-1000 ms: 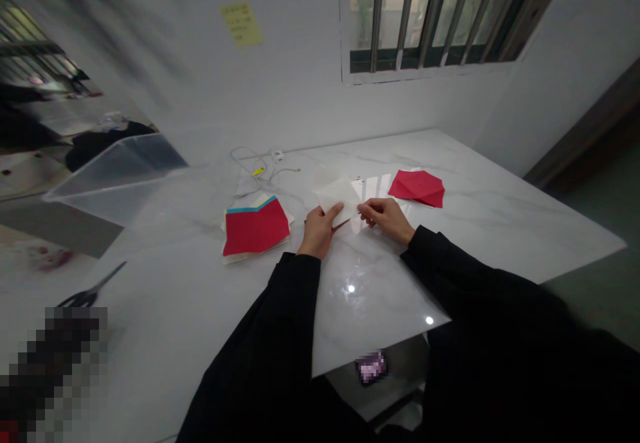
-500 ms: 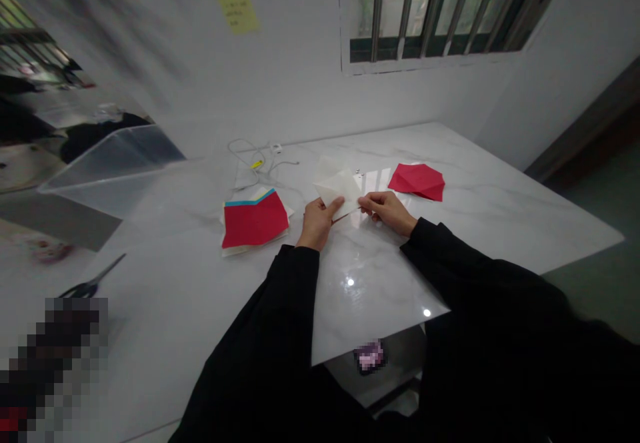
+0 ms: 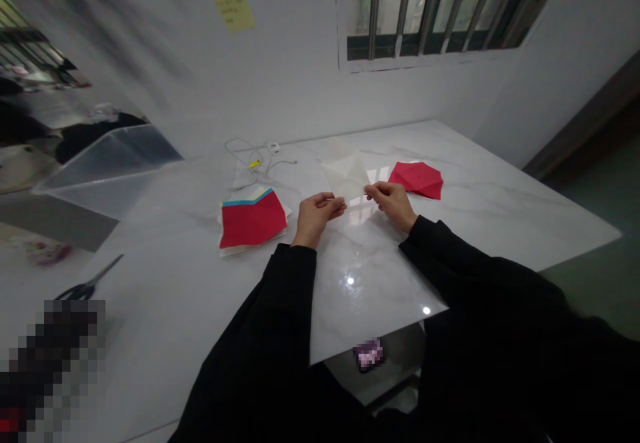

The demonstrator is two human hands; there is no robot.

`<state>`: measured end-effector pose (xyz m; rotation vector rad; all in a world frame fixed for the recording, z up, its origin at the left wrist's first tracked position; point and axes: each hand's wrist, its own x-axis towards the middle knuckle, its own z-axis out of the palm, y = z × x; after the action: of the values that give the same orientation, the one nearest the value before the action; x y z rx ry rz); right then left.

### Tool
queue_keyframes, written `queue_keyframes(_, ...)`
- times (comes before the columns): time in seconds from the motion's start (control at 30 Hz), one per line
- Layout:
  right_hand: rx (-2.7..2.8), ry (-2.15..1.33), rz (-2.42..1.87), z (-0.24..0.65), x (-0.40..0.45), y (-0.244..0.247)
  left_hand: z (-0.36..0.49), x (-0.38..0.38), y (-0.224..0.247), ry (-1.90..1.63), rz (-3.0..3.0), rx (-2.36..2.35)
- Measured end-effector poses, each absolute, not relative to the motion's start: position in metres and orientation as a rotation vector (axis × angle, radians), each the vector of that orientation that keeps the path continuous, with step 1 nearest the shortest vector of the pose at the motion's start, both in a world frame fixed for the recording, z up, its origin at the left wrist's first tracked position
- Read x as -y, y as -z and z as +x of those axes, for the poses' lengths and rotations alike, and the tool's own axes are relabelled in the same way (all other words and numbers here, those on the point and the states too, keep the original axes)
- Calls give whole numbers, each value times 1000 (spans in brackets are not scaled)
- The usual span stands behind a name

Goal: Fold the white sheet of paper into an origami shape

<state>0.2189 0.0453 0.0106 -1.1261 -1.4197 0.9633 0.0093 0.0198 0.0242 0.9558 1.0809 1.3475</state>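
A: "Your white paper (image 3: 347,175), at twelve o'clock from you, shows more of its face than half a second ago; the thumb of your left hand (image 3: 315,218) has left that face for the edge."
B: "And your right hand (image 3: 394,203) has drawn slightly apart from it."
A: "The left sits at the paper's seven o'clock, thumb and fingertips pinching its bottom edge; the right, at four, pinches the corner there. Your forearms slant inward."
B: "You have a red-topped stack (image 3: 254,222) at eight, folded red paper (image 3: 417,180) at three."

A yellow note (image 3: 231,6) sticks to the wall (image 3: 290,70) near a window (image 3: 387,10).
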Motion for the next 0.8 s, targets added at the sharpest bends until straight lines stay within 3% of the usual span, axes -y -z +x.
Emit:
queue_keyframes(0.37,1412,-937,-1085,219,-45,-11,12,-18,-25,-1389,1061,-1094)
queue_keyframes(0.8,1152,-1262,-1019,211,-41,-17,13,-18,-28,-1434,983,-1004)
